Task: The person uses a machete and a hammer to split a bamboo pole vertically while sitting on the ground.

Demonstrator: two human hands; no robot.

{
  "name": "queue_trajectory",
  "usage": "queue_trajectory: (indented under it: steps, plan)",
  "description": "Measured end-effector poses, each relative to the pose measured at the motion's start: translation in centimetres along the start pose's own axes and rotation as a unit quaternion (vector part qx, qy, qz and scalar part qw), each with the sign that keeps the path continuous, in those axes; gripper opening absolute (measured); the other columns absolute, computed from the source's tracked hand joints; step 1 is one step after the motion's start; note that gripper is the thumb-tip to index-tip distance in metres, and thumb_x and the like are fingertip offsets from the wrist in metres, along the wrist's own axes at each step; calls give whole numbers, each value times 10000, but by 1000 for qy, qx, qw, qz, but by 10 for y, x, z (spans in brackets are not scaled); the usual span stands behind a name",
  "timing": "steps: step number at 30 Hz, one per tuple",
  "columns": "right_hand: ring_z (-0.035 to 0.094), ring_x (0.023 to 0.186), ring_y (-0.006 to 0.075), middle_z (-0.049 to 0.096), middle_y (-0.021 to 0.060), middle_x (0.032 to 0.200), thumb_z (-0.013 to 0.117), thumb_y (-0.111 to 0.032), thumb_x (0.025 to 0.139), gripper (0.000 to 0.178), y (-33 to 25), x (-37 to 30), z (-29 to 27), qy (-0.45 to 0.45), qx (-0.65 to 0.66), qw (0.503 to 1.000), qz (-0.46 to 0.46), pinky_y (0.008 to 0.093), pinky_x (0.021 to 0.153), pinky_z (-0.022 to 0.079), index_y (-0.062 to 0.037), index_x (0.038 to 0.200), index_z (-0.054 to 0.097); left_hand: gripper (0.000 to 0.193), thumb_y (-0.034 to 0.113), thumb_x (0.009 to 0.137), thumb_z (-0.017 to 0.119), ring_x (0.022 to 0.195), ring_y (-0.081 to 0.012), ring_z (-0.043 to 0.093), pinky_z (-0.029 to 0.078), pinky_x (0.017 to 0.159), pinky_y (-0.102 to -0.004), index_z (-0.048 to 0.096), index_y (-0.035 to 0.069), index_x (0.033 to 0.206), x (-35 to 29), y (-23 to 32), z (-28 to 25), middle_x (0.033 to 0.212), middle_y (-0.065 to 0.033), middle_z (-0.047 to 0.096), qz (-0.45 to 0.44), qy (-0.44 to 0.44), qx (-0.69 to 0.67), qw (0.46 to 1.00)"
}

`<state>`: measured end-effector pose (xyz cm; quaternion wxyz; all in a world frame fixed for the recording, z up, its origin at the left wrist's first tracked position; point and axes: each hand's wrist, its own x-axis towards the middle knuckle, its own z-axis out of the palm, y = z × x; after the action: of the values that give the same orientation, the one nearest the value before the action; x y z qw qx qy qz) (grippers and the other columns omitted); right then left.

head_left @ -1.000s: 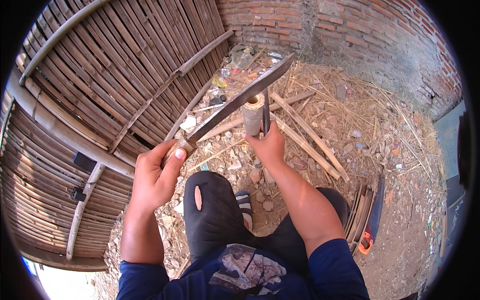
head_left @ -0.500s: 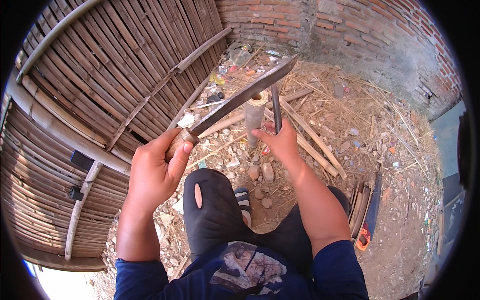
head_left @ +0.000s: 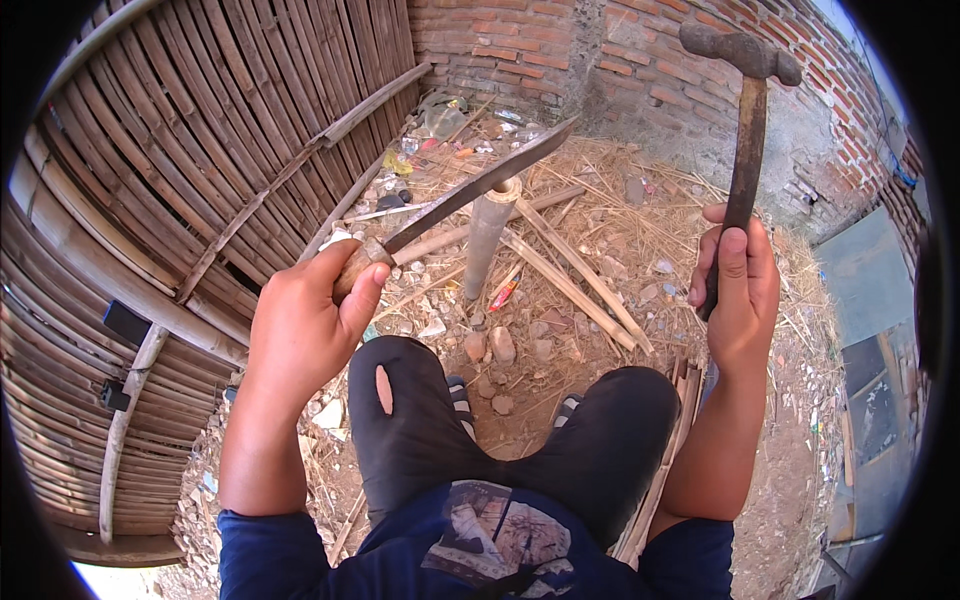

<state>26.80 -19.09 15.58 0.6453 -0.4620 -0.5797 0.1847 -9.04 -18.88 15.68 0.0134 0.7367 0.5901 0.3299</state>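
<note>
My left hand (head_left: pixel 300 315) is wrapped around the wooden handle of a machete (head_left: pixel 480 185). Its long dark blade slants away to the upper right and crosses the top of an upright bamboo piece (head_left: pixel 487 243); whether the edge has bitten into the rim I cannot tell. Off to the right, my right hand (head_left: pixel 738 290) grips a hammer (head_left: pixel 745 150) low on its wooden handle. The hammer is held upright, its metal head high and well apart from the blade. Both my knees are bent on the near side of the bamboo.
Split bamboo strips (head_left: pixel 575 285) lie right of the upright piece, among straw, stones (head_left: pixel 502 346) and litter. More strips (head_left: pixel 655 465) lie beside my right thigh. A slatted bamboo wall (head_left: pixel 240 130) rises on the left, a brick wall (head_left: pixel 520 50) behind, and grey sheets (head_left: pixel 875 270) at right.
My right hand has moved from beside the bamboo up and to the right, lifting the hammer. The machete still crosses the bamboo top. The view has shifted slightly to the right.
</note>
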Motion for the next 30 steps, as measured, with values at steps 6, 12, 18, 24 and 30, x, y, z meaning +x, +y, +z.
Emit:
queue_trajectory:
  steps: [6,12,18,24,30]
  plan:
    - [577,661,184,651,100,816,581,-285,1084,388,-22,-4,13,-80,-178,972,-130,310,672,489,-21,1365,632,459,442,991,678,795,-427,708,548,691,-476,724,9,1136,-3,-2,-5,791,-215,710,-20,-7,2,1000]
    - [651,697,266,660,197,820,598,-273,1068,362,-29,7,26,-119,-280,950,-77,366,704,513,-40,1337,662,408,381,1013,661,659,-405,652,503,630,-438,709,-6,1134,-7,-14,-7,681,-205,633,6,20,24,1000]
    - [607,685,193,649,145,777,566,-313,1097,400,-26,6,37,-69,-237,963,-108,360,687,488,-33,1370,645,421,399,1010,663,673,-419,656,506,633,-447,713,0,1135,-9,-14,-8,681,-212,635,-3,15,0,1000]
    - [591,647,214,640,157,760,576,-308,1091,398,-18,9,44,-98,-250,959,-96,365,660,482,-34,1373,639,444,415,1005,669,701,-422,673,518,647,-458,713,-7,1136,-12,-16,-8,696,-222,643,6,33,27,999]
    - [611,633,264,642,139,752,595,-309,1078,373,-8,4,52,-79,-242,962,-95,367,656,488,-52,1341,657,469,416,996,679,713,-415,684,521,654,-460,707,-23,1158,-15,-17,-7,701,-217,652,18,43,36,998]
